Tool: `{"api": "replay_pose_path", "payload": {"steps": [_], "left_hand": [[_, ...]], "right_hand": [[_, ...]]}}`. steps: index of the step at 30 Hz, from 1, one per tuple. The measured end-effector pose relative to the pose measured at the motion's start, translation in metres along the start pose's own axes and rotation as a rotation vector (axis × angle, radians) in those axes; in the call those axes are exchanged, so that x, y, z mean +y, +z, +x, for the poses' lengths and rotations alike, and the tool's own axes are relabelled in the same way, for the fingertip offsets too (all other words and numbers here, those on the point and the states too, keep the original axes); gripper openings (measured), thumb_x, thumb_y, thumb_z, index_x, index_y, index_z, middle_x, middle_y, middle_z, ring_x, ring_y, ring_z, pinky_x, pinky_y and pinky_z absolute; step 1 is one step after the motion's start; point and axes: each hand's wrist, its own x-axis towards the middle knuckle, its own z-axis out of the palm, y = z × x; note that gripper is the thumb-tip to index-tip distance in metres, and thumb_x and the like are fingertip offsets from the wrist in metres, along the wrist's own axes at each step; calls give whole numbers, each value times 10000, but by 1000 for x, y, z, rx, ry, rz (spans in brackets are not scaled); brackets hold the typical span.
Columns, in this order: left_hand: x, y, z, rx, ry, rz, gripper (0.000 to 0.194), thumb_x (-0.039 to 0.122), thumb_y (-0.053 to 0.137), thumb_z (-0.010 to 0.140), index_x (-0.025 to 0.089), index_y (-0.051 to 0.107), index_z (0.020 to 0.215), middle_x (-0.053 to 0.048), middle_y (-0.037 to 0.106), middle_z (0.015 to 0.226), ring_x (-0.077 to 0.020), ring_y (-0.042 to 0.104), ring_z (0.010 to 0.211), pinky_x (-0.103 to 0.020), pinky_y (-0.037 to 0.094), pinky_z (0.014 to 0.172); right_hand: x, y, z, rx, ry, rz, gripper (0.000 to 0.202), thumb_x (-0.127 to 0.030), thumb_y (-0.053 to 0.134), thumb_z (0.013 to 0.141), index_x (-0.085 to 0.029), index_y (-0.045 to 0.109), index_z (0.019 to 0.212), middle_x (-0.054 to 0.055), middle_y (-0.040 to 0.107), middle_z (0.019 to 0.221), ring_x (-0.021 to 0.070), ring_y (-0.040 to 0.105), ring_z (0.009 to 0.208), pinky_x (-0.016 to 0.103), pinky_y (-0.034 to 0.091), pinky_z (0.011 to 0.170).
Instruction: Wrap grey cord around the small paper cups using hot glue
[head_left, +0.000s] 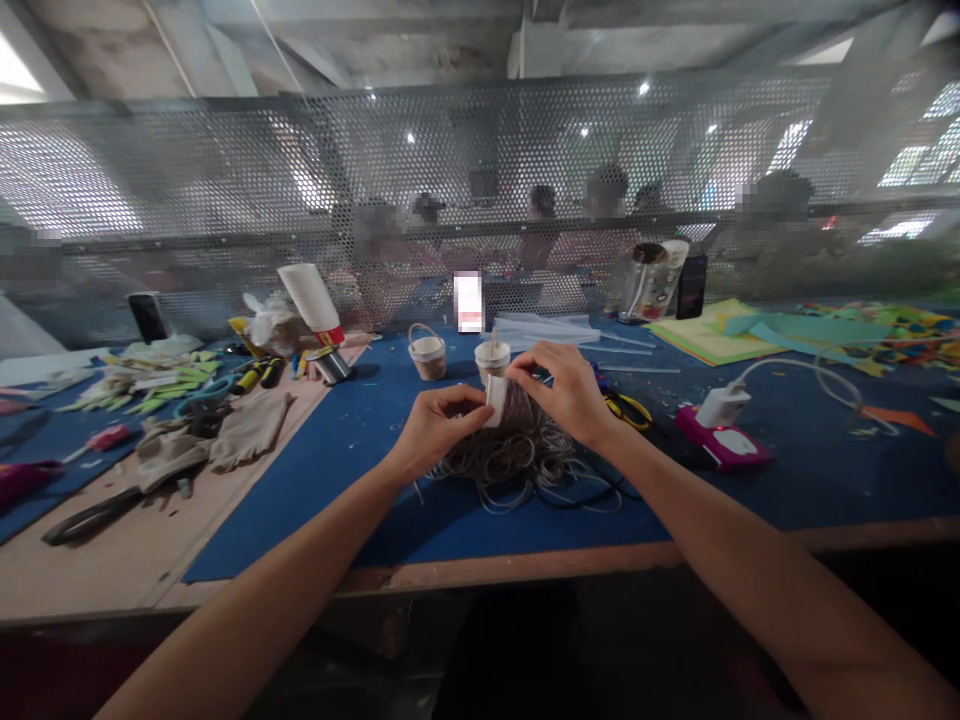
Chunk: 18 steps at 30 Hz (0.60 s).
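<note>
My left hand pinches a small flat white strip between thumb and fingers. At the strip's upper right edge, the fingertips of my right hand are closed together; what they hold is too small to make out. Below both hands lies a tangled heap of grey-brown cord. Just behind the strip stands a white cup with a thin stick upright in it. A little basket made from a cup, with an arched handle and cord-wrapped sides, stands to its left.
Clear plastic strips lie behind the cups. On the right are yellow-handled scissors, a magenta power socket with a charger, and coloured sheets. Stacked paper cups, gloves and green scraps are left. Perforated metal panel behind.
</note>
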Motion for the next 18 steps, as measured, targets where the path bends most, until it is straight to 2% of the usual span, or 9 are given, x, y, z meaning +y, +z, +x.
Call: {"api": "replay_pose_path", "payload": {"steps": [18], "left_hand": [[1,1,-1,0,1,-19,159,297,740,769,140,737,794,-36,687,757,-135,599,696,-241,486,655]], "right_hand": [[0,0,0,3,6,-10,73,-305,625,939,-249,650,899,-9,704,866,178,639,881,358,396,862]]}}
